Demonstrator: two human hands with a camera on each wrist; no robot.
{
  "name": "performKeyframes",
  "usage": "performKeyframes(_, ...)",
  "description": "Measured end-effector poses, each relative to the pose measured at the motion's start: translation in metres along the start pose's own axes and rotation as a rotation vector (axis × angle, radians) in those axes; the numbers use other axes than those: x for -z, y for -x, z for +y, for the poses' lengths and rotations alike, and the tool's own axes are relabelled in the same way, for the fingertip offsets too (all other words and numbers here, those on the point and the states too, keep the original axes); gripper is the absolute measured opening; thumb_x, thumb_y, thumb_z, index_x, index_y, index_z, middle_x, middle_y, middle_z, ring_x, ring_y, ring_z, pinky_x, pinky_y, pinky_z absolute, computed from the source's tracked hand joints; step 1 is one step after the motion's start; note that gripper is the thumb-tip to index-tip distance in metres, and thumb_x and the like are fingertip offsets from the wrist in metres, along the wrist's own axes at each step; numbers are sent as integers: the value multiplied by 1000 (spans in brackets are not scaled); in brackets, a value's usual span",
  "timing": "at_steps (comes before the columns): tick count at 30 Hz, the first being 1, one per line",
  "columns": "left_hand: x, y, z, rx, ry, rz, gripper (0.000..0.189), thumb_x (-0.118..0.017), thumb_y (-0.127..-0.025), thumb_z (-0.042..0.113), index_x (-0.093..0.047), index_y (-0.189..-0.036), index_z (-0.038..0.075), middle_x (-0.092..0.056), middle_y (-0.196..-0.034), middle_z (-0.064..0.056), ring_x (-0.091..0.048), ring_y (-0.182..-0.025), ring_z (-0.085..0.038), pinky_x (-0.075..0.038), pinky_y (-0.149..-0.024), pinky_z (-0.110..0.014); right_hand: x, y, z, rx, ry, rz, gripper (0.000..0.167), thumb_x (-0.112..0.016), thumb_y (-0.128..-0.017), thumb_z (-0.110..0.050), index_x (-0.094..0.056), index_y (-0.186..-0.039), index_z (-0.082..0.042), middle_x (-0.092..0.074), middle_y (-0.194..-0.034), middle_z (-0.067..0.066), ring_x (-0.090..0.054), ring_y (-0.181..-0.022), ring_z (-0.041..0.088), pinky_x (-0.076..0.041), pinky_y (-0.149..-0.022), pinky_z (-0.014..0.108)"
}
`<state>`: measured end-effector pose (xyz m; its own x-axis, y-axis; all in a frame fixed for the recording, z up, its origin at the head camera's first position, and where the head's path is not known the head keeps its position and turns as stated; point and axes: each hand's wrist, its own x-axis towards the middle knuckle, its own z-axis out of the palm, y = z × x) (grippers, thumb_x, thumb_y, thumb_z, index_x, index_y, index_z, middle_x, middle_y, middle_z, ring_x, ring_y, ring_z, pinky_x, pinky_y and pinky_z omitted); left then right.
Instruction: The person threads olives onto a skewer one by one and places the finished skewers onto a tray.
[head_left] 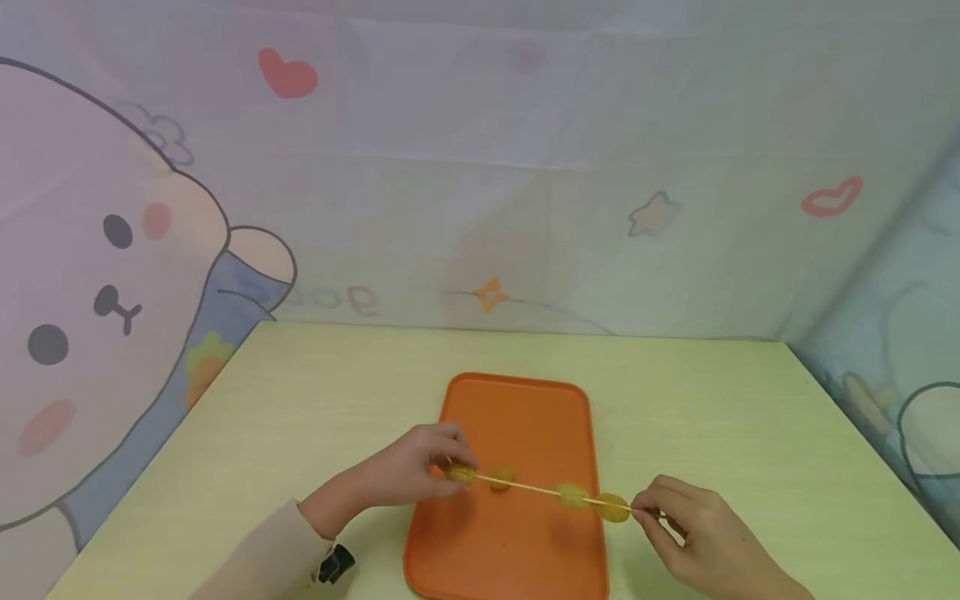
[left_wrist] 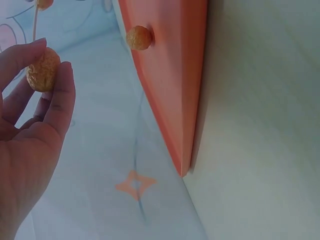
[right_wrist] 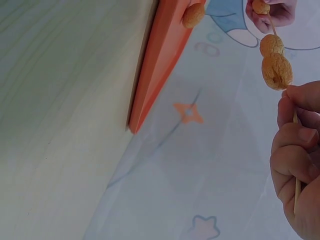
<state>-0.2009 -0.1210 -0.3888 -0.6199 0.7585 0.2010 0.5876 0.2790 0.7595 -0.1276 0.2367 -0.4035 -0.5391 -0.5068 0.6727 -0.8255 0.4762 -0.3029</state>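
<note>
A thin wooden skewer (head_left: 528, 487) stretches nearly level between the two hands, over the orange tray (head_left: 525, 417). My right hand (head_left: 701, 525) grips its right end, with the shaft running along the curled fingers in the right wrist view. Two wrinkled golden dried fruits, a small one (right_wrist: 271, 45) and a larger one (right_wrist: 277, 71), are threaded side by side just past those fingertips. At the far end, my left hand (head_left: 408, 467) pinches another dried fruit (left_wrist: 44, 70) between thumb and fingers, the skewer's tip meeting it. One loose dried fruit (left_wrist: 139, 38) lies on the tray.
The tray sits on a pale yellow-green table (head_left: 337, 392), lengthwise away from me. Behind the table hangs a cloth backdrop (head_left: 480, 167) with cartoon prints. A black band (head_left: 336, 565) is on the left wrist, at a light sleeve (head_left: 270, 550).
</note>
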Motion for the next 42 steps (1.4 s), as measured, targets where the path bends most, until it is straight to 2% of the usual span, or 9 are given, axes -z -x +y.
performKeyframes(9, -5, 3, 3, -30, -25, -3, 18, -71, -83, 1, -73, -102, 2, -58, -93, -1, -56, -84, -4, -54, -76, -23, 2, -3, -7, -49, 39, -52, 31, -74, -74, 9, -66, -85, -19, -53, -77, -17, -43, -64, -8, -37, -55, 5)
performKeyframes(15, -7, 2, 7, -52, -33, -21, 18, -71, -84, 0, -73, -102, 1, -57, -92, -1, -56, -84, -5, -54, -75, -22, 3, -4, -9, -56, 43, -70, 34, -75, -70, 11, -67, -84, -19, -54, -77, -17, -42, -63, -8, -37, -55, 4)
performKeyframes(25, -11, -4, 12, -98, -83, -25, 19, -73, -83, 1, -74, -101, 1, -56, -89, -1, -56, -82, -5, -54, -75, -20, 3, -4, -9, -51, 31, -72, 37, -74, -70, 12, -66, -85, -21, -54, -77, -16, -42, -63, -8, -36, -54, 4)
performKeyframes(35, -14, -5, 15, -127, -129, -27, 19, -75, -82, 2, -74, -101, 1, -54, -88, -2, -57, -81, -5, -52, -73, -18, -1, -5, -9, -20, -3, -68, 30, -72, -78, 7, -66, -86, -21, -55, -78, -15, -41, -63, -8, -35, -54, 3)
performKeyframes(38, -16, -6, 16, -126, -152, -28, 20, -75, -81, 2, -74, -101, 1, -54, -88, -2, -57, -81, -6, -52, -73, -18, -2, -6, -10, -24, -2, -73, 31, -73, -76, 8, -66, -86, -21, -54, -77, -15, -40, -63, -8, -35, -54, 3)
performKeyframes(42, -16, -7, 18, -95, -152, -41, 21, -75, -81, 3, -74, -102, 2, -54, -88, -1, -55, -81, -4, -51, -74, -17, -3, -8, -11, -36, 6, -83, 34, -74, -73, 10, -66, -85, -20, -54, -77, -15, -40, -63, -8, -35, -54, 3)
